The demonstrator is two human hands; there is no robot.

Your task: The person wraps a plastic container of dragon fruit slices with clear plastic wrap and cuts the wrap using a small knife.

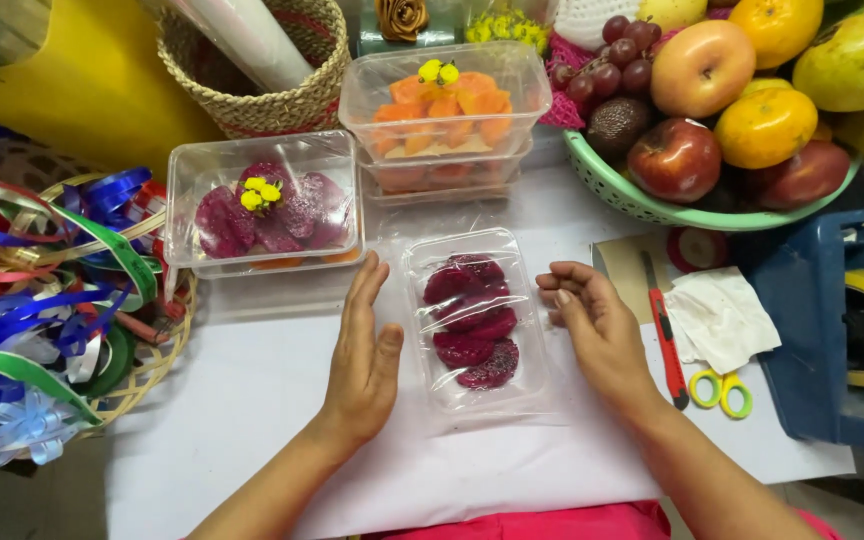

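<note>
A white sheet is covering the desk (252, 400). At centre, a clear tray (475, 322) is holding dark red fruit slices (472, 320) under film. The left hand (364, 352) is lying flat at its 9 o'clock side, fingers extended and gripping nothing. The right hand (592, 322) is resting at 3 o'clock, fingers curled loosely beside the tray edge. At 11 o'clock a second tray (264, 205) is containing purple slices; at 12 o'clock stacked trays (444, 110) are containing orange pieces. A green fruit bowl (642, 200) is sitting at 1 o'clock.
</note>
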